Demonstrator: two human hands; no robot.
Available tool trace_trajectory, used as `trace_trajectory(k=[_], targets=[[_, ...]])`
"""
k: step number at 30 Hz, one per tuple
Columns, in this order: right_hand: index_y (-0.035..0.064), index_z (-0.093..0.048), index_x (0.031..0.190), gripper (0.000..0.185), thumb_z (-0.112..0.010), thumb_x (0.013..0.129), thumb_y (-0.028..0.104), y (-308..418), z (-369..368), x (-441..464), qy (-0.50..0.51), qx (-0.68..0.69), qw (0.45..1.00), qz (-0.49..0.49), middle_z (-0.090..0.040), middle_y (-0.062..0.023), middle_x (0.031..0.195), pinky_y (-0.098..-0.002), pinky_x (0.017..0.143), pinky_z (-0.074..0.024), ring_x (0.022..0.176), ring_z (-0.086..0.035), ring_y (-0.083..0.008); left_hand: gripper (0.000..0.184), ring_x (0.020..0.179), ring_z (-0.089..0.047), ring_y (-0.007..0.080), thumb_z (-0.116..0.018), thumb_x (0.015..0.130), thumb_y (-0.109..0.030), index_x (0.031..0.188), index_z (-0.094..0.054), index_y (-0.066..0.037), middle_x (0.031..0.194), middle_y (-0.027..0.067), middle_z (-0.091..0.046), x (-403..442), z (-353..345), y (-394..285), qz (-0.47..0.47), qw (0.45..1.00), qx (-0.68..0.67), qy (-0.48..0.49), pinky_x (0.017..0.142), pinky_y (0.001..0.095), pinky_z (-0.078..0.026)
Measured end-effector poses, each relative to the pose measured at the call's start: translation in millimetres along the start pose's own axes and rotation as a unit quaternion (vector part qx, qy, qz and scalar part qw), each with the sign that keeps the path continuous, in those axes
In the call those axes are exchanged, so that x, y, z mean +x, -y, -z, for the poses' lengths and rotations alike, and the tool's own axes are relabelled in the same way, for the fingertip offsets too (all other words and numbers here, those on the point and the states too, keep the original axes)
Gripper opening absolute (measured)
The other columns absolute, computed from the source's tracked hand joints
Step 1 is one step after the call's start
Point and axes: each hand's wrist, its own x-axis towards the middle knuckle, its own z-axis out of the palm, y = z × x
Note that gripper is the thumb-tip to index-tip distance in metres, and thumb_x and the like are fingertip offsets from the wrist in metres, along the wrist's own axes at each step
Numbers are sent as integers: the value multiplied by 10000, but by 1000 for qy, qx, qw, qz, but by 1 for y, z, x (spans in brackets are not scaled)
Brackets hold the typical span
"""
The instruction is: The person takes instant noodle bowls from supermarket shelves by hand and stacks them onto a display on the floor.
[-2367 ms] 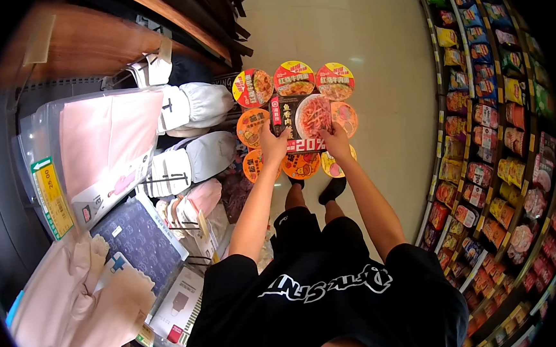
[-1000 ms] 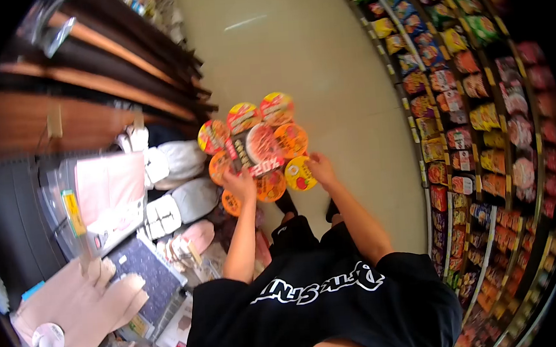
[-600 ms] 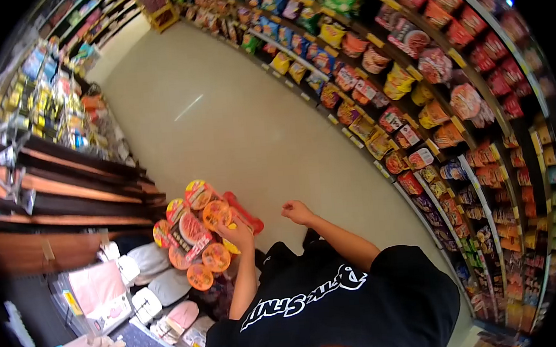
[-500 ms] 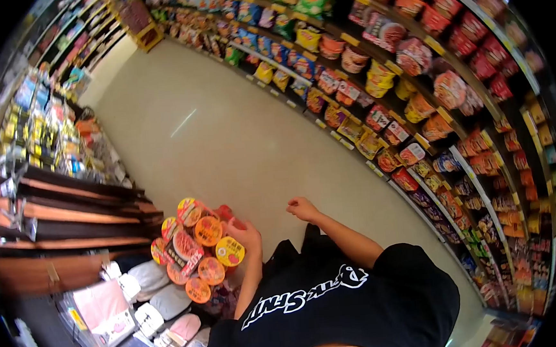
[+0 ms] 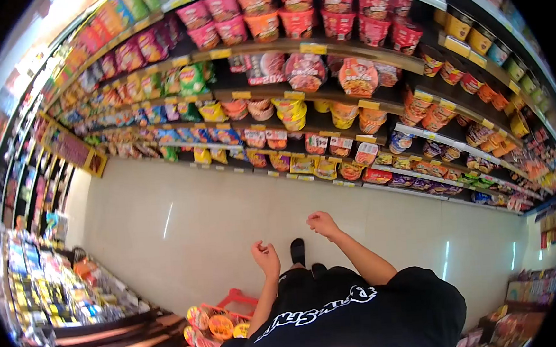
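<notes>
My left hand (image 5: 266,258) is raised over the floor with its fingers loosely bent and apart, and holds nothing. To its right, my right hand (image 5: 321,224) hangs in the air, relaxed and open, touching nothing. Below and left of my left hand, several round noodle cups (image 5: 221,327) with orange, yellow and red lids lie grouped beside my left forearm, partly cut off by my sleeve. A red plastic handle or basket rim (image 5: 238,297) shows right behind them. What the cups rest on is mostly hidden.
Long shelves (image 5: 321,47) of noodle cups, bowls and snack bags curve across the top and right. Pale floor (image 5: 186,244) lies between them and me. Hanging brown and black belts or straps (image 5: 109,343) are at lower left, beneath a rack of small packets (image 5: 40,280).
My left hand has let go of the cup bundle and moved right. My view has turned towards the snack shelves, and the cups now appear lower in view. My right hand stays empty.
</notes>
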Motion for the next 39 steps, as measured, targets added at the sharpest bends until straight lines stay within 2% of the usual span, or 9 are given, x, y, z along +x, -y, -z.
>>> trace_trajectory(k=[8, 13, 17, 19, 25, 28, 35, 37, 39], targets=[[27, -594, 1016, 262, -659, 821, 190, 43, 63, 45, -108, 36, 993, -9, -627, -53, 860, -273, 609, -475, 741, -598, -129, 309, 777, -495, 159, -632, 812, -65, 1083, -508, 15, 875, 76, -478, 106, -91, -21, -60, 992, 14, 111, 701, 277, -465], [40, -589, 1021, 232, -653, 830, 156, 93, 107, 89, -210, 72, 973, 62, -628, -45, 867, -279, 635, -478, 774, -594, -123, 307, 794, -523, 159, -639, 820, -76, 1083, -508, 13, 899, 81, -520, 185, -159, -62, -117, 972, -37, 199, 718, 271, -464], [32, -570, 1097, 295, -658, 831, 123, 146, 153, 101, -299, 87, 928, 203, -636, -51, 917, -287, 697, -489, 796, -598, -136, 279, 812, -539, 144, -633, 850, -79, 1088, -513, 3, 916, 77, -545, 230, -227, -130, -133, 936, -106, 310, 735, 266, -467], [-23, -569, 1068, 310, -664, 828, 150, 209, 173, 73, -384, -27, 901, 198, -651, -84, 900, -295, 748, -491, 824, -607, -150, 269, 831, -547, 135, -630, 871, -90, 1100, -517, -5, 933, 75, -556, 240, -262, -178, -162, 909, -142, 356, 755, 265, -469], [-25, -514, 1167, 366, -654, 853, 101, 312, 271, 70, -415, 120, 824, 367, -622, -95, 1032, -265, 776, -492, 905, -599, -132, 354, 920, -575, 164, -635, 886, -128, 1185, -502, 8, 1039, 114, -595, 225, -337, -350, -265, 846, -188, 423, 822, 295, -478], [-22, -504, 1199, 346, -619, 878, 40, 364, 317, 75, -411, 90, 813, 402, -591, -103, 1162, -286, 909, -454, 1061, -569, -163, 452, 1093, -560, 258, -639, 883, -170, 1251, -471, 31, 1193, 192, -562, 209, -375, -424, -321, 826, -194, 420, 921, 356, -453], [-49, -452, 1264, 437, -619, 900, 125, 464, 398, 112, -356, 140, 747, 543, -522, -164, 1252, -327, 981, -409, 1162, -504, -207, 726, 1330, -314, 399, -664, 827, -164, 1387, -267, 71, 1421, 277, -304, 175, -462, -544, -570, 801, -81, 165, 1064, 452, -318], [-63, -411, 1304, 441, -567, 933, 118, 473, 412, 131, -343, 149, 746, 551, -483, -169, 1307, -333, 1027, -356, 1194, -471, -221, 776, 1245, -360, 478, -666, 778, -122, 1368, -231, 131, 1365, 338, -330, 171, -483, -554, -568, 810, -74, 124, 1053, 490, -304], [-64, -408, 1308, 428, -547, 939, 100, 488, 412, 127, -245, 158, 758, 584, -475, -161, 1323, -338, 1039, -341, 1214, -457, -223, 792, 1198, -386, 492, -665, 758, -129, 1356, -226, 147, 1346, 350, -339, 168, -493, -563, -520, 840, -71, 138, 1020, 500, -329]])
